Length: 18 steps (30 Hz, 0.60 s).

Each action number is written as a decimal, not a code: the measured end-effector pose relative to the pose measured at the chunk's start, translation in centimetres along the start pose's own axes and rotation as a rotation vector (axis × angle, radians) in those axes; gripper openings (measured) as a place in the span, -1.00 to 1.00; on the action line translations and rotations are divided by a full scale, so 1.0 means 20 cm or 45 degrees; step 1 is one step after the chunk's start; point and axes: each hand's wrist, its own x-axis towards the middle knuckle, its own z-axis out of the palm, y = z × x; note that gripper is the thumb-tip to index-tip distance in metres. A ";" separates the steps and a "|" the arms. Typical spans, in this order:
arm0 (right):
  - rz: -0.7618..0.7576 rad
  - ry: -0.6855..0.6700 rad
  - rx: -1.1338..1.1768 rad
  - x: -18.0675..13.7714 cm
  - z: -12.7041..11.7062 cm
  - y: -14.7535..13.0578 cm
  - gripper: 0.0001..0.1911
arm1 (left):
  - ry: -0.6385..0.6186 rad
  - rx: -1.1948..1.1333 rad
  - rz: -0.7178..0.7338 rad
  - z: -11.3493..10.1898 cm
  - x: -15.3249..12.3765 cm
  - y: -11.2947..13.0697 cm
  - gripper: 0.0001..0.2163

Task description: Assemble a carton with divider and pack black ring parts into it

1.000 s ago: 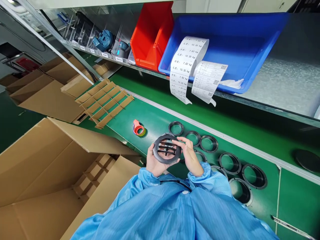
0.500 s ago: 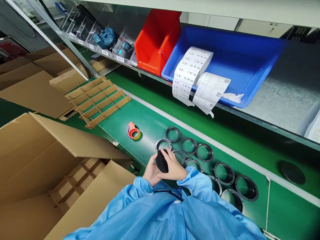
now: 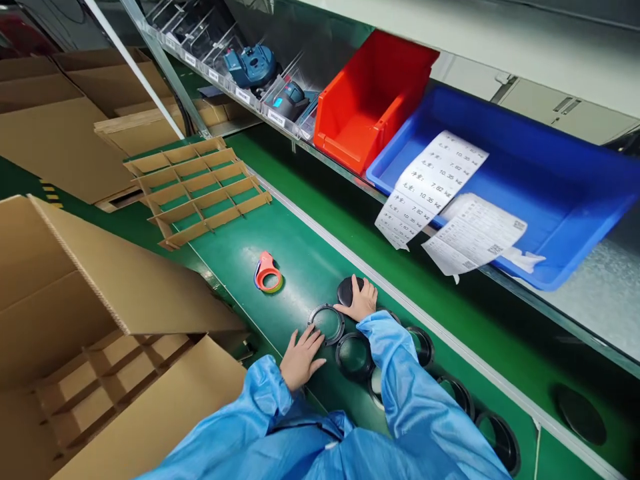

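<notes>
My right hand (image 3: 363,301) is on a black round disc (image 3: 346,292) at the far end of the group of black rings, its thumb and fingers about the disc's near side. The disc lies where a ring stood; the hand partly covers it. My left hand (image 3: 301,358) is open and palm down, fingers spread, fingertips at the rim of a black ring (image 3: 326,342) nearest to it. Another black ring (image 3: 339,363) lies just beyond, between my hands and my body. Further rings, such as a black ring (image 3: 511,440), run to the right, partly hidden by my right sleeve.
An orange tape dispenser (image 3: 267,260) and a cardboard divider grid (image 3: 215,177) lie on the green bench. To the left stands an open carton (image 3: 150,280) with dividers inside. A red bin (image 3: 345,143) and a blue tray (image 3: 550,267) with label strips (image 3: 430,180) sit on the shelf.
My hands have parted. The right hand has carried the black disc from in front of my body out to the far ring, and the left has opened over the near ring. The view has shifted.
</notes>
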 end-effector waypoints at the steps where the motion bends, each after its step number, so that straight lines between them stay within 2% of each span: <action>1: 0.005 -0.006 -0.031 0.02 0.01 -0.01 0.28 | -0.004 0.007 0.000 0.00 -0.02 -0.02 -0.47; 4: -0.058 0.009 -0.077 0.06 -0.04 -0.05 0.10 | 0.013 -0.052 -0.005 -0.03 -0.09 -0.08 -0.47; 6: -0.132 0.147 -0.066 0.07 -0.08 -0.08 -0.08 | 0.085 -0.134 -0.036 -0.06 -0.14 -0.12 -0.48; 8: -0.154 0.339 -0.050 0.07 -0.11 -0.11 -0.15 | 0.203 -0.242 -0.111 -0.09 -0.18 -0.15 -0.50; 9: -0.157 0.383 -0.055 0.06 -0.10 -0.12 -0.15 | 0.268 -0.306 -0.157 -0.11 -0.19 -0.16 -0.52; 10: -0.160 0.367 -0.069 0.06 -0.09 -0.13 -0.13 | 0.330 -0.376 -0.205 -0.12 -0.21 -0.17 -0.55; 14: -0.113 0.078 -0.174 0.08 0.00 -0.15 -0.01 | 0.472 -0.646 -0.349 -0.16 -0.22 -0.18 -0.63; 18: -0.046 -0.026 -0.151 0.07 -0.08 -0.21 0.05 | 0.496 -0.784 -0.403 -0.23 -0.24 -0.12 -0.69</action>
